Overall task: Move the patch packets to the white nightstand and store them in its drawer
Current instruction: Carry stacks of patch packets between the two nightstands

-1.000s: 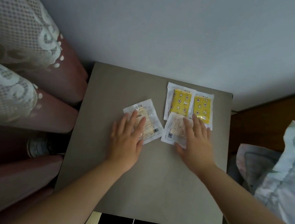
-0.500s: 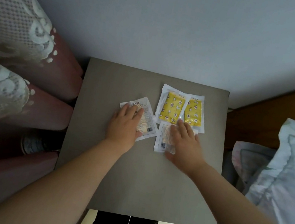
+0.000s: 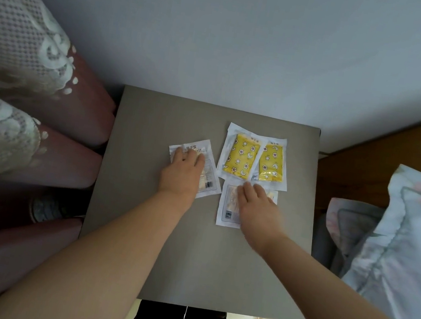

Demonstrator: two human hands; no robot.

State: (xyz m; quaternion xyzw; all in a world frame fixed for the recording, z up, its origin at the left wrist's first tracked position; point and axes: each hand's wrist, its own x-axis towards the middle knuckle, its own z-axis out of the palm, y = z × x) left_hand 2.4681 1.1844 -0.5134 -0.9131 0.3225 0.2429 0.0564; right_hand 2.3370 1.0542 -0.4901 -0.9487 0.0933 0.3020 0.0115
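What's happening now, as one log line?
left hand: on left white packet | right hand: on lower white packet | left yellow packet, right yellow packet: side by side | all on grey tabletop

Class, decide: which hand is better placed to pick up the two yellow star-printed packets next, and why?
Right. The right hand has fingertips just below the two yellow star-printed plastic packets, on a lower white packet touching them. The left hand rests on a tilted white packet, farther left.

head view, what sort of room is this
Most likely a bedroom: a floral-print fabric pillow lies at the right beside a brown wooden panel, maroon curtains with white lace hang at the left, and a small grey square table stands against the wall.
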